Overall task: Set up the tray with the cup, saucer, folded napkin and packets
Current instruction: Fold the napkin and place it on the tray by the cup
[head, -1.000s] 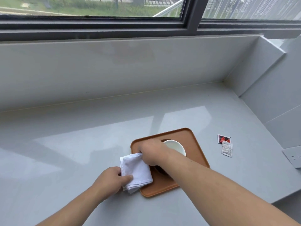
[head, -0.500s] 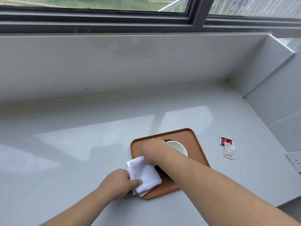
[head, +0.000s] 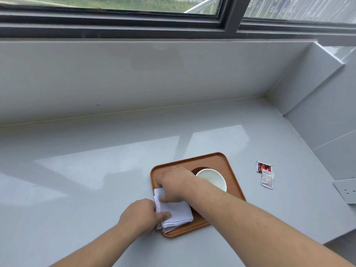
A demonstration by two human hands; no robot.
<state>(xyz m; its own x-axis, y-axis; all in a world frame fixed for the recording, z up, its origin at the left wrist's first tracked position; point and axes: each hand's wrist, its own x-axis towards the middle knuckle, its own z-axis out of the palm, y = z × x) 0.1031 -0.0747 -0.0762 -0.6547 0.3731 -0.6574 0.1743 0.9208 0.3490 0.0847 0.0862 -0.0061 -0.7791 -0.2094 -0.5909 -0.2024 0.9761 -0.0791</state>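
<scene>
Napkin (head: 177, 211) has slid fully onto the tray (head: 229, 164): left hand (head: 140, 216) pinches its near edge, right hand (head: 173, 185) grips the far one. Cup (head: 213, 178) sits beside the right wrist. Only the packets (head: 266, 178), further right, remain.

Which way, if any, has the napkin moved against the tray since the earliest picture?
Yes: the napkin has moved rightward, from overhanging the tray's left edge onto its near-left corner.
</scene>
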